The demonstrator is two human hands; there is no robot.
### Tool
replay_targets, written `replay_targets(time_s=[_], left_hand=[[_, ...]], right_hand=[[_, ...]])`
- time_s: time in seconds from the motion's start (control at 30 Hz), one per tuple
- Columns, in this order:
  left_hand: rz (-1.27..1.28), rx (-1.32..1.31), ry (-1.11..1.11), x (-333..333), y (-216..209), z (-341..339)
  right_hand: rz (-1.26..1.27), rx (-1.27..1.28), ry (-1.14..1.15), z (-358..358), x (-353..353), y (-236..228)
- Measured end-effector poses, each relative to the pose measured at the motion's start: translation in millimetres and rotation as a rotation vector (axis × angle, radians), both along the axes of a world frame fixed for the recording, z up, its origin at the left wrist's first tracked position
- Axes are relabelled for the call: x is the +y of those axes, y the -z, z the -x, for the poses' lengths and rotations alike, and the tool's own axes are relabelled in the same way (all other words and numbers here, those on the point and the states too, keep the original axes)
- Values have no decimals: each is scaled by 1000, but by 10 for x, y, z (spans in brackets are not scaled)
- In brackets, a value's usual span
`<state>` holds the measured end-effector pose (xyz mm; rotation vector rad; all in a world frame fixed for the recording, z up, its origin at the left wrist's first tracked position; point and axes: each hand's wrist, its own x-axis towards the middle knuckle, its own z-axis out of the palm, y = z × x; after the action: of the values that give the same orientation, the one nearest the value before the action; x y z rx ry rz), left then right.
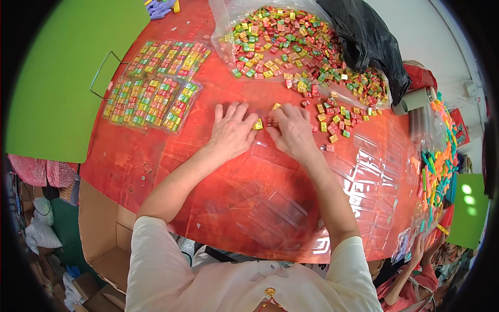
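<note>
My left hand point(232, 132) rests on the red table with its fingers apart, its thumb close to a small yellow block point(258, 124). Beside it, my right hand point(294, 132) has its fingers curled and pinched at a small red block point(270, 121), partly hidden by the fingertips. Another yellow block point(276, 106) lies just beyond the right fingers. Under and in front of the hands is a clear plastic tray point(261, 151), hard to make out against the red surface. Loose red, yellow and green blocks point(332, 120) are scattered right of my right hand.
Filled clear trays point(152, 101) lie in rows at the left. A plastic bag point(221, 36) spills many blocks at the back, beside a black bag point(371, 44). Empty clear trays point(371, 179) cover the right side. A co-worker's hand point(417, 249) is at the lower right.
</note>
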<state>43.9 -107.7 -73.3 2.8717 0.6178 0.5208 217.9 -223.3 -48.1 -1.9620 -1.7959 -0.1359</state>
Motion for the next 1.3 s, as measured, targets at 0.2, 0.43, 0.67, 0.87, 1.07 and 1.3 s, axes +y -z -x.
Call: replay_targets(time_s=[0.2,0.43,0.67,0.87,1.07,1.3], left_hand=[[20,-14,-1,-10,-34,43],[16,-34,41,0,-44,-84],[-18,4,41,-53,-7,-167],[-31,3,42,-40,3,-168],[-11,6,31,-30,-18,-101],[1,6,8,-22,-29,-6]], right_hand=[[-10,-9,-24,-27,-80,-87],[135,45,57,-234,-411,-108],[146,-132,88,-256,-307,-71],[192,-155,83,-239,-190,-13],[63,96,-4,-169,-87,-33],[29,-8,-163,-53,62,5]])
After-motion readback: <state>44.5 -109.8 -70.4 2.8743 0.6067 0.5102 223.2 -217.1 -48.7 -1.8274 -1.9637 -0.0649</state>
